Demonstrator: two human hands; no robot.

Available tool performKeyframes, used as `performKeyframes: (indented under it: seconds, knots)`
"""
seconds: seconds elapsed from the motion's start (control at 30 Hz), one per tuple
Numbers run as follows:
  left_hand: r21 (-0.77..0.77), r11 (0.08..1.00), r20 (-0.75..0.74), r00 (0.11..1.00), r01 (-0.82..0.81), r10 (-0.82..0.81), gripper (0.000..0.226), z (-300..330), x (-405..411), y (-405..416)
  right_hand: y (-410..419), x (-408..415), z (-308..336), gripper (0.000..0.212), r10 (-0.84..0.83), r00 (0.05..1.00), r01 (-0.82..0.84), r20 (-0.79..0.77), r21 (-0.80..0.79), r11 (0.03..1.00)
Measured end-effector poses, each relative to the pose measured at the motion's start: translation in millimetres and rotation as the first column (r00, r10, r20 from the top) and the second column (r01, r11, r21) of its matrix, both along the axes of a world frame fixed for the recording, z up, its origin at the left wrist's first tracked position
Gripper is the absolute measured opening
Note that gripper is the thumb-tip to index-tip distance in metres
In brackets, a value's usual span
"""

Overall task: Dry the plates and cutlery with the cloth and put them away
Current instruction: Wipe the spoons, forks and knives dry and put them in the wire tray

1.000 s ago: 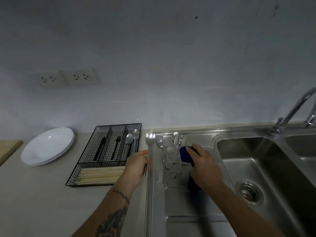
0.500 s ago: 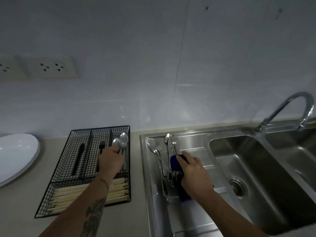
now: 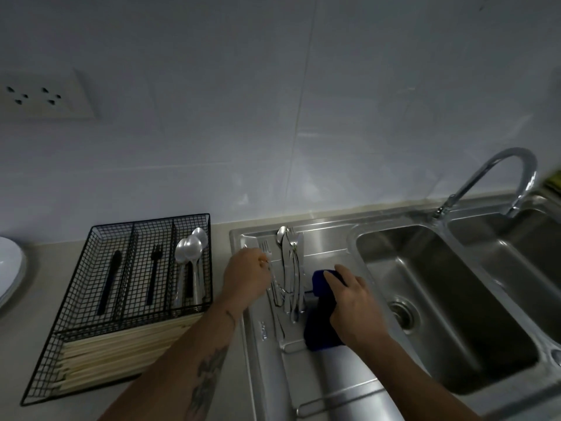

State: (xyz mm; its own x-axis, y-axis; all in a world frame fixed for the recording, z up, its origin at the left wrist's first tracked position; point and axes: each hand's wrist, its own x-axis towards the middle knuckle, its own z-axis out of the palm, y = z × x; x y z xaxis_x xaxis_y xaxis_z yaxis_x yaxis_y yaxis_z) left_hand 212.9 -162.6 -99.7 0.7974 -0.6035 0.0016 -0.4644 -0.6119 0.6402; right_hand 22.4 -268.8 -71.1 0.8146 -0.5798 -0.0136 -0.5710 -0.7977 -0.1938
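the left hand (image 3: pixel 247 276) curls its fingertips round a thin steel fork (image 3: pixel 268 268) on the steel draining board (image 3: pixel 328 238), likely lifting it for drying. at its 3 o'clock, the right hand (image 3: pixel 353 302) grips a dark blue cloth (image 3: pixel 318 326), kept ready. at 9 o'clock, the black wire cutlery tray (image 3: pixel 91 268) holds dried steel spoons (image 3: pixel 189 256).

Your forearms are bare, no sleeves in view; your left forearm (image 3: pixel 209 369) carries dark tattoos, one band near the wrist.
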Motion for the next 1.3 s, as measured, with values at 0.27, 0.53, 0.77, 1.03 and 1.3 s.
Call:
performKeyframes:
  seconds: [0.27, 0.53, 0.77, 1.03, 1.3]
  knots:
    - [0.273, 0.944, 0.020, 0.980, 0.183, -0.196, 0.011, -15, -31, -54, -19, -19, -9, 0.060, 0.011, 1.000, -0.011, -0.001, 0.020, 1.000]
    - [0.119, 0.993, 0.022, 1.000, 0.014, -0.017, 0.023, -28, -32, -74, -40, -13, -14, 0.060, 0.046, 0.999, -0.045, -0.008, 0.065, 0.997]
    - [0.223, 0.965, -0.086, 0.983, -0.137, 0.159, 0.020, -18, -20, -104, -54, -7, -16, 0.059, 0.073, 0.997, -0.073, 0.000, 0.083, 0.994]
    - [0.305, 0.929, -0.188, 0.943, -0.208, 0.273, 0.023, -12, -21, -130, -61, -4, -19, 0.056, 0.058, 0.998, -0.060, 0.021, 0.133, 0.989]
    - [0.308, 0.943, -0.292, 0.930, -0.130, 0.224, 0.025, -1, -14, -130, -64, -5, -24, 0.054, 0.037, 0.997, -0.047, 0.062, 0.164, 0.985]
